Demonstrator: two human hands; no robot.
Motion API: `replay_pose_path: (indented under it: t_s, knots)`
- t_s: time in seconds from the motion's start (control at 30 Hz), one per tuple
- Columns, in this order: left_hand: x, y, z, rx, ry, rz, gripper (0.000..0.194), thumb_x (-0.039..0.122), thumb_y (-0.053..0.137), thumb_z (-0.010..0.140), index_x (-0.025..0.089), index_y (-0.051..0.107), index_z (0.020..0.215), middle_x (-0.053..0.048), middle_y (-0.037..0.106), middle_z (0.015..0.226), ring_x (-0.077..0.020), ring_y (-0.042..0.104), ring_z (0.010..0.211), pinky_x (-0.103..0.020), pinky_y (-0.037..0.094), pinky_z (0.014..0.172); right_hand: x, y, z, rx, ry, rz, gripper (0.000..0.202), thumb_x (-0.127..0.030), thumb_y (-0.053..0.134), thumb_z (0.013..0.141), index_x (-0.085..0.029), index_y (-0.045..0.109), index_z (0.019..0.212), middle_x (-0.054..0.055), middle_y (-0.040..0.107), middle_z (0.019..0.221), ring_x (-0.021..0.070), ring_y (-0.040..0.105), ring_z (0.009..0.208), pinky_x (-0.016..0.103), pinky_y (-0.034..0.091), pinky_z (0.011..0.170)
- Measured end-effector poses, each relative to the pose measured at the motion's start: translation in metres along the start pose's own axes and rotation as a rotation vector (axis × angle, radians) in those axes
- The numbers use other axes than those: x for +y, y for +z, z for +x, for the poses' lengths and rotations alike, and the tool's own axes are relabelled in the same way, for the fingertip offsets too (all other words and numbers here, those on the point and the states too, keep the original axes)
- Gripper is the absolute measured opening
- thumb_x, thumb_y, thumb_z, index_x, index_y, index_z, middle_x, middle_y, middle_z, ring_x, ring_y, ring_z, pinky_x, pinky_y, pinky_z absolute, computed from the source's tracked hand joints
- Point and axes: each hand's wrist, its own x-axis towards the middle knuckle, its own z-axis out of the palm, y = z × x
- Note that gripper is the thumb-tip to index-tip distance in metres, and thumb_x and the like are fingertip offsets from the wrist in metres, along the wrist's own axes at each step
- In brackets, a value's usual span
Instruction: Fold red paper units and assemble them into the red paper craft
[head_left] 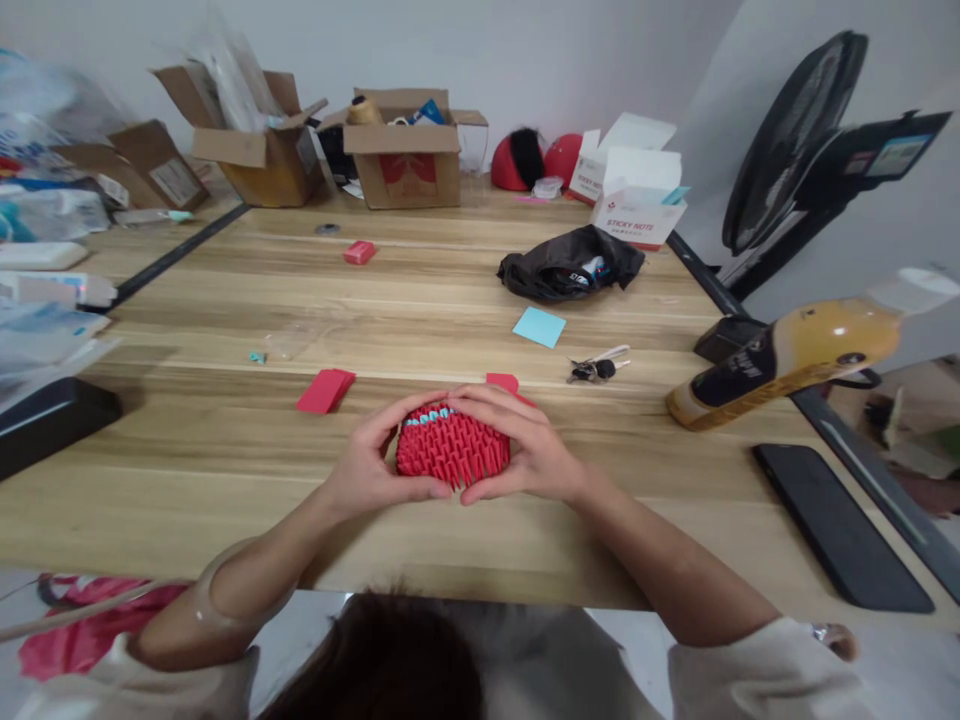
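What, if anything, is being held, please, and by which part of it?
A red folded-paper piece, held by its left and right sides, in the left grip and the right grip.

Soft, even light leaves faint shadows on the table (420, 330), whose outer edges look stretched.

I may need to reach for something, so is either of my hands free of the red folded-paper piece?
No, the left hand and right hand hold the red folded-paper piece between them.
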Motion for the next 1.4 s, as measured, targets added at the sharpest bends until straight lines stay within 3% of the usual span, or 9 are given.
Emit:
replay_pose_path:
  t_s: [0.27,0.33,0.4,0.43,0.53,0.73,0.97,1.17,1.4]
  knots:
    - [-0.005,0.007,-0.002,0.207,0.034,0.072,0.067,0.042,0.082,0.057,0.017,0.055,0.113,-0.011,0.064,0.106,-0.0259,0.063,0.099,-0.041,0.053,0.087,0.0,-0.005,0.0,0.134,0.106,0.044,0.08,-0.06,0.074,0.055,-0.024,0.051,0.123,0.012,0.049,0.134,0.0284,0.047,0.123,0.044,0.039,0.103]
    - [-0.01,0.009,-0.001,0.4,0.143,0.161,0.063,0.043,0.082,0.057,0.019,0.054,0.107,-0.007,0.062,0.099,-0.0241,0.063,0.096,-0.04,0.054,0.084,0.0,0.0,-0.001,0.357,0.216,0.127,0.068,-0.061,0.072,0.056,-0.021,0.058,0.109,0.012,0.057,0.121,0.0259,0.058,0.109,0.04,0.049,0.092]
    - [-0.014,0.01,0.0,0.531,0.212,0.228,0.06,0.043,0.082,0.057,0.021,0.051,0.104,-0.005,0.059,0.096,-0.0237,0.061,0.095,-0.04,0.054,0.083,-0.001,0.01,0.0,0.576,0.442,0.262,0.038,-0.054,0.063,0.074,-0.02,0.061,0.092,0.007,0.066,0.092,0.0168,0.065,0.078,0.031,0.055,0.071]
    - [-0.016,0.01,-0.001,0.549,0.223,0.258,0.058,0.042,0.081,0.059,0.022,0.05,0.104,-0.005,0.058,0.096,-0.024,0.061,0.096,-0.04,0.053,0.084,-0.003,0.016,0.001,0.543,0.54,0.35,0.033,-0.052,0.062,0.076,-0.02,0.062,0.084,0.004,0.067,0.08,0.0147,0.064,0.068,0.029,0.055,0.065]
    - [-0.016,0.01,-0.003,0.428,0.167,0.315,0.056,0.038,0.08,0.062,0.02,0.048,0.104,-0.006,0.058,0.099,-0.0256,0.06,0.1,-0.042,0.05,0.087,-0.01,0.03,0.006,0.399,0.6,0.639,0.03,-0.048,0.068,0.07,-0.02,0.067,0.081,0.002,0.071,0.08,0.0156,0.066,0.072,0.03,0.054,0.071]
    - [-0.01,0.009,-0.002,0.146,-0.046,0.193,0.035,0.034,0.064,0.08,0.017,0.051,0.108,-0.008,0.065,0.093,-0.0172,0.064,0.078,-0.029,0.051,0.07,-0.01,0.034,0.007,0.458,0.671,0.888,0.013,-0.031,0.075,0.065,-0.02,0.072,0.071,-0.002,0.073,0.073,0.0126,0.064,0.064,0.028,0.053,0.068]
    - [-0.007,0.006,0.0,0.193,-0.035,0.249,0.024,0.033,0.071,0.074,0.015,0.059,0.084,-0.003,0.063,0.078,-0.0157,0.058,0.071,-0.026,0.046,0.068,-0.009,0.031,0.007,0.452,0.655,0.898,0.007,-0.023,0.077,0.062,-0.021,0.073,0.067,-0.002,0.073,0.072,0.0116,0.064,0.064,0.025,0.051,0.068]
    - [-0.001,0.012,0.003,0.161,-0.224,-0.108,0.033,0.041,0.052,0.087,0.014,0.064,0.101,-0.007,0.069,0.093,-0.0196,0.063,0.086,-0.027,0.049,0.076,-0.016,0.029,0.009,0.322,0.645,0.892,0.01,-0.023,0.076,0.064,-0.021,0.074,0.073,-0.001,0.074,0.076,0.0135,0.065,0.071,0.027,0.051,0.073]
    - [-0.004,0.015,0.001,0.16,-0.259,-0.162,0.039,0.041,0.054,0.087,0.012,0.062,0.111,-0.01,0.069,0.102,-0.0223,0.063,0.092,-0.031,0.05,0.082,-0.008,0.032,0.006,0.397,0.747,1.045,0.006,-0.026,0.075,0.066,-0.02,0.074,0.069,-0.001,0.073,0.071,0.0084,0.062,0.062,0.023,0.048,0.067]
